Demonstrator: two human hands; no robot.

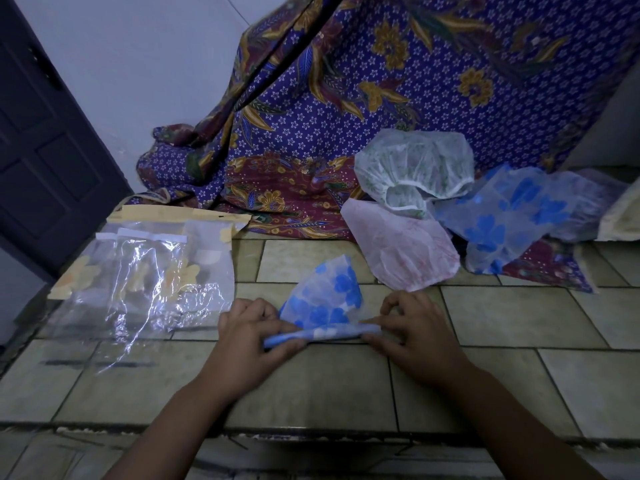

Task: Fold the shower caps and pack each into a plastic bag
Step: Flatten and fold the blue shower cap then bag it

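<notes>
Plainly the job is somewhere in its middle. The blue cap [325, 299] lies on the tiles [519, 317] right in front of the person, its near edge rolled into a tight strip while the far part fans out flat and unfolded. The left hand [249, 327] has its fingers curled round the left end of that strip. The right hand [415, 330] pinches the right end between thumb and bent fingers, so both hold the cap and neither is free. To the left, well apart from the loose caps, lie the bags [149, 278]. Yellow-flowered shapes show through the clear plastic, which I take to be caps already packed, though how many I cannot tell. Left to do, by my reckoning: finish this fold and bag it, then deal with the green cap [412, 174], the pink cap [401, 247] and a second blue cap [512, 216], all unfolded at the foot of the cloth [346, 98].
</notes>
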